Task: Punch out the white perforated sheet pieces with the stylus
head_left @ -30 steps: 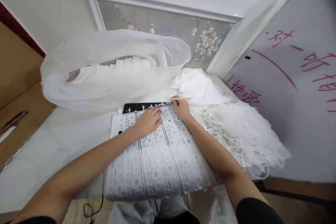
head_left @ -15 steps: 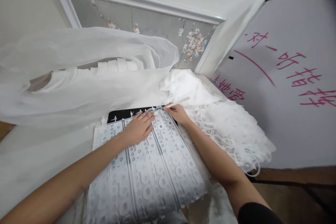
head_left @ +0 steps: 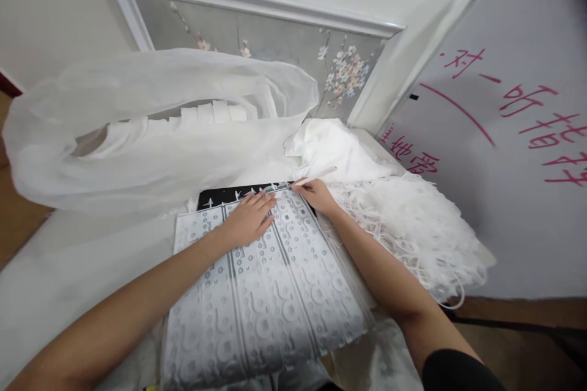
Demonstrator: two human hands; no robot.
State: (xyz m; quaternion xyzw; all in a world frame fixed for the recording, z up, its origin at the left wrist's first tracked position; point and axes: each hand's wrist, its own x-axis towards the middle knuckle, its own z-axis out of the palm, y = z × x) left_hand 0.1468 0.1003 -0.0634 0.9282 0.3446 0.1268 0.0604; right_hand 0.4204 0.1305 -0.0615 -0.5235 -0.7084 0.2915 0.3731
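Observation:
A white die-cut sheet (head_left: 266,299) with rows of round and curved cut-outs lies on a black mat (head_left: 224,195) in front of me. My left hand (head_left: 250,218) rests flat on the sheet's upper middle, fingers stretched out. My right hand (head_left: 316,194) pinches a thin white stick-like tool (head_left: 316,176); the tip of the tool touches the sheet's far right corner.
A big translucent white plastic bag (head_left: 151,134) bulges at the back left. A heap of thin white paper strips (head_left: 413,226) lies to the right, white cloth (head_left: 330,146) behind it. A white board with red writing (head_left: 504,134) leans at the right. The white table (head_left: 68,275) extends left.
The camera view has swung slightly. My hands stay in nearly the same spots on the sheet, the right hand with the tool still at the far corner.

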